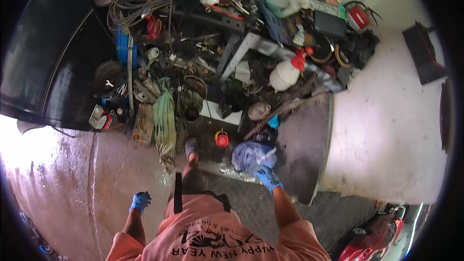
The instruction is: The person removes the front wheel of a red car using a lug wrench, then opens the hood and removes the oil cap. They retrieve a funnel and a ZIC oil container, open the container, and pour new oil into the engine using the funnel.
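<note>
Both my hands wear blue gloves. My right hand [268, 178] is closed on the near edge of a bluish, see-through plastic bag [252, 156], which is bulky and stands low beside a dark panel. What fills the bag cannot be made out. Out to the left, away from any object, my left hand [140, 201] hangs over the floor with its fingers loosely bent and apart, holding nothing. Between bag and foot sits a small red and yellow container [221, 139]. A long green cloth [165, 123] drapes down left of my foot [192, 150].
A cluttered workbench [249, 50] spans the far side, heaped with tools and parts. On it are a white spray bottle with a red top [288, 73] and coiled cable [137, 7]. A dark panel [304, 140] leans at the right. A red vehicle [372, 237] shows at lower right.
</note>
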The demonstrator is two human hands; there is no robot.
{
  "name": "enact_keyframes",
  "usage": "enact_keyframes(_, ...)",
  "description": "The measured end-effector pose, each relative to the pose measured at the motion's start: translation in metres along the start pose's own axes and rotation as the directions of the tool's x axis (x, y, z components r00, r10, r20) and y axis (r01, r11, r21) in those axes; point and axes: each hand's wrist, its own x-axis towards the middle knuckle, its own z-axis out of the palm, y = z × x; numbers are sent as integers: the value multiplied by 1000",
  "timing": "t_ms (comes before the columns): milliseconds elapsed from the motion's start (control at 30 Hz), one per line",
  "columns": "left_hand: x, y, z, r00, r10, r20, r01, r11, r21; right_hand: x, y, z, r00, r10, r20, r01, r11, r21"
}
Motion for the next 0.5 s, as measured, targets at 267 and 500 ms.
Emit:
enact_keyframes(267, 9, 88, 32, 996, 42, -79, -49, 995, -91, 184, 49, 19, 944, 74, 321, -78, 997, -1)
enact_keyframes(500, -6, 6, 37, 952, -280, -121, 262, 954, -144, 401, -5, 32, 971, 227, 72, -166, 862, -479)
